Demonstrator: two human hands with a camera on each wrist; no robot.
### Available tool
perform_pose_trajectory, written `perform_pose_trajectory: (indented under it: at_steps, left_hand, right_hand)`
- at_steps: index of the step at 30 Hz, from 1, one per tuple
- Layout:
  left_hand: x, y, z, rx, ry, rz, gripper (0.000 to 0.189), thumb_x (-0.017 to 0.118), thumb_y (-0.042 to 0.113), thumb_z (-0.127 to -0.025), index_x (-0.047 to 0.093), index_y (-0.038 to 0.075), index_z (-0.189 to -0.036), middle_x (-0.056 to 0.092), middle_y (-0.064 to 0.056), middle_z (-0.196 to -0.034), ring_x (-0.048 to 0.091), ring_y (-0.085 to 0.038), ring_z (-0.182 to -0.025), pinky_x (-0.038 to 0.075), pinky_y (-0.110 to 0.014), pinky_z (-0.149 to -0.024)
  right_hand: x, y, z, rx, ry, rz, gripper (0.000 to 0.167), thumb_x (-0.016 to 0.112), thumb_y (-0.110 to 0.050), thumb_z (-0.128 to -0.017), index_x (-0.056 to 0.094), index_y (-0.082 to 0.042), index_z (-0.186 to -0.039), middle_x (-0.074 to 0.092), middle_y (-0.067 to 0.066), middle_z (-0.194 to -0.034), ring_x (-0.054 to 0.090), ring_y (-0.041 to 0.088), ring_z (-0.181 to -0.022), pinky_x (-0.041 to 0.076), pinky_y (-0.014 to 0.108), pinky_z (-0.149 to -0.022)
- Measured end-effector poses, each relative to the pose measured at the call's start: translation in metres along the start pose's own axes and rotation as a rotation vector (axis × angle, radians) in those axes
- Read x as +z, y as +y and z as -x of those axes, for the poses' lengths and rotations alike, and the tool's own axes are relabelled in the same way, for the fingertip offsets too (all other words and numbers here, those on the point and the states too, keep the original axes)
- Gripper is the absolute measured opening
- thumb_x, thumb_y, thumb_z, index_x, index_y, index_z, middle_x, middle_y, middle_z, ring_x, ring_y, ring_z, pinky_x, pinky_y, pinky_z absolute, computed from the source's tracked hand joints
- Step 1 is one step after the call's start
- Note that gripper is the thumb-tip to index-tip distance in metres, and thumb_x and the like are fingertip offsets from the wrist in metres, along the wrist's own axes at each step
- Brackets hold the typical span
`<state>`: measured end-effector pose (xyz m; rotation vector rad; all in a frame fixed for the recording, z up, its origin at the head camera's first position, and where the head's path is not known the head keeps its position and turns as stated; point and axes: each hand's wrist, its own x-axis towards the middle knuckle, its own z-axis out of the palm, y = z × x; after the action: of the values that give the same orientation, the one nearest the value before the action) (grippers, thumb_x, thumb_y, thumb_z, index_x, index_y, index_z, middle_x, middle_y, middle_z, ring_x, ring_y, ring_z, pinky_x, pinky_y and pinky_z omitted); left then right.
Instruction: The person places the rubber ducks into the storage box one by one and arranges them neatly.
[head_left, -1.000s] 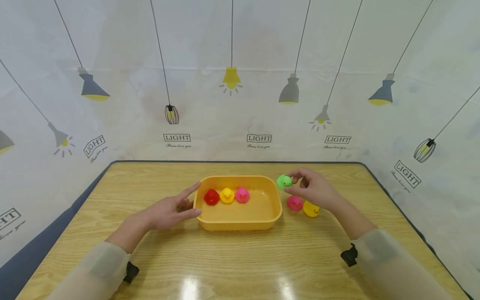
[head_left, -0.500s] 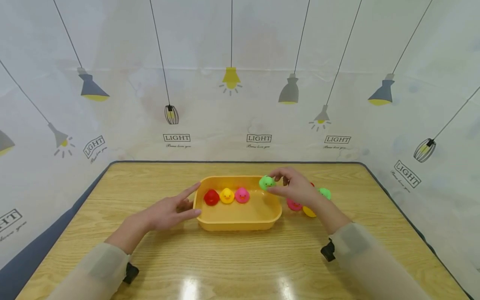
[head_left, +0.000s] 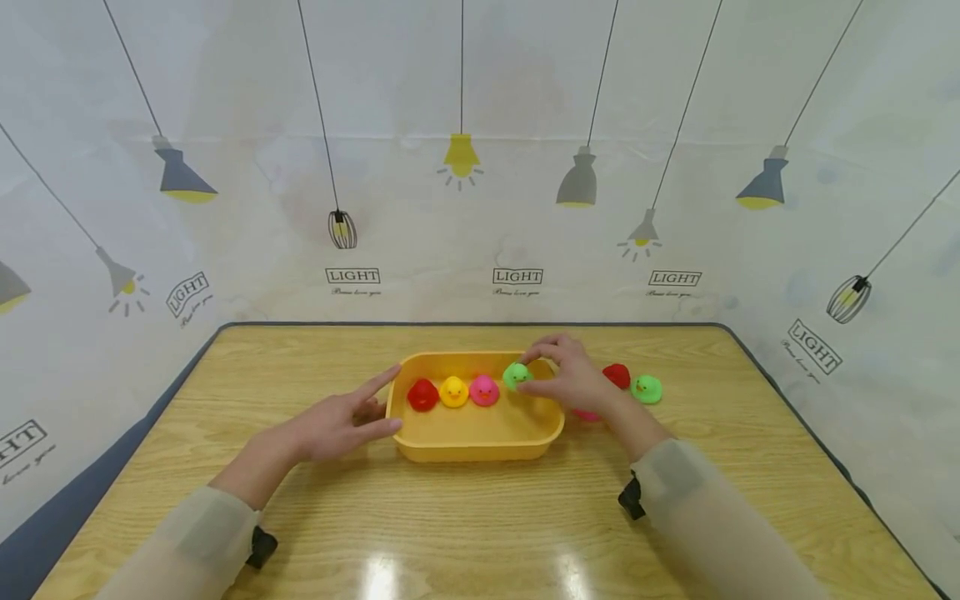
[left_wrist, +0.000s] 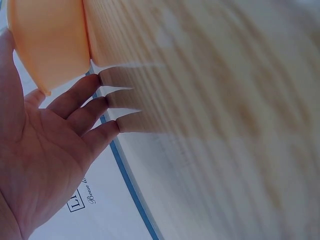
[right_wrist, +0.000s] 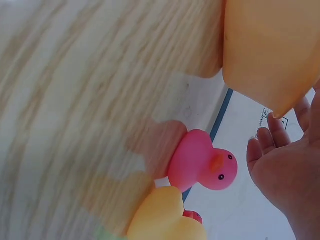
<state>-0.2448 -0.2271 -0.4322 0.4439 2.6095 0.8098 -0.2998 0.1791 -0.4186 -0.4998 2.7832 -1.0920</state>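
A yellow-orange plastic basin (head_left: 472, 452) stands on the wooden table. In it, a red toy duck (head_left: 423, 395), a yellow duck (head_left: 453, 392) and a pink duck (head_left: 484, 391) sit in a row from the left. My right hand (head_left: 573, 379) reaches over the basin's right rim and pinches a green duck (head_left: 516, 377) between thumb and fingers, just right of the pink one. My left hand (head_left: 333, 427) touches the basin's left end, thumb and index finger spread along the rim. In the left wrist view its other fingers (left_wrist: 82, 95) extend beside the basin, holding nothing.
Right of the basin, a red duck (head_left: 617, 375) and another green duck (head_left: 647, 389) sit on the table (head_left: 420, 525). A second pink duck (right_wrist: 202, 160) and a yellow duck (right_wrist: 165, 215) show in the right wrist view. A lamp-printed backdrop (head_left: 420, 233) rises behind the table.
My right hand has carried the green duck leftward from outside the basin's right rim to inside it, beside the pink duck. The left hand has stayed at the left end.
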Motion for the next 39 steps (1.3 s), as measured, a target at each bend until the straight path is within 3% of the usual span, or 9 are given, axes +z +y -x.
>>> perform_pose_trajectory:
  at_steps: [12, 23, 33, 39]
  left_hand:
    - [0.001, 0.002, 0.002, -0.003, 0.004, 0.0, 0.091, 0.058, 0.077, -0.101, 0.008, 0.053, -0.174, 0.056, -0.023, -0.163, 0.054, -0.049, -0.15, 0.036, -0.075, -0.125]
    - [0.0, 0.002, 0.003, -0.011, 0.003, -0.001, 0.092, 0.057, 0.078, -0.101, 0.007, 0.054, -0.174, 0.055, -0.023, -0.164, 0.052, -0.05, -0.152, 0.034, -0.076, -0.125]
    - [0.0, 0.001, 0.0, 0.001, 0.007, -0.005, 0.092, 0.058, 0.077, -0.102, 0.008, 0.052, -0.175, 0.056, -0.024, -0.163, 0.055, -0.049, -0.15, 0.037, -0.075, -0.124]
    - [0.001, 0.001, 0.0, 0.005, 0.001, -0.005, 0.092, 0.058, 0.077, -0.102, 0.007, 0.052, -0.175, 0.056, -0.024, -0.163, 0.055, -0.049, -0.149, 0.037, -0.075, -0.124]
  right_hand:
    - [0.013, 0.003, -0.007, 0.035, -0.027, 0.039, 0.034, 0.089, -0.037, -0.093, 0.079, -0.025, -0.123, 0.052, 0.012, -0.153, 0.041, 0.04, -0.147, 0.038, 0.064, -0.125]
    - [0.016, -0.002, -0.011, 0.125, -0.085, 0.054, 0.033, 0.088, -0.036, -0.094, 0.078, -0.027, -0.125, 0.051, 0.011, -0.157, 0.039, 0.039, -0.148, 0.035, 0.063, -0.129]
    - [0.015, -0.005, -0.012, 0.148, -0.11, 0.14, 0.033, 0.087, -0.037, -0.095, 0.077, -0.03, -0.125, 0.049, 0.011, -0.161, 0.039, 0.04, -0.148, 0.035, 0.065, -0.128]
    - [0.016, -0.005, -0.01, 0.152, -0.125, 0.135, 0.036, 0.087, -0.035, -0.094, 0.076, -0.032, -0.129, 0.049, 0.012, -0.162, 0.039, 0.04, -0.148, 0.034, 0.065, -0.127]
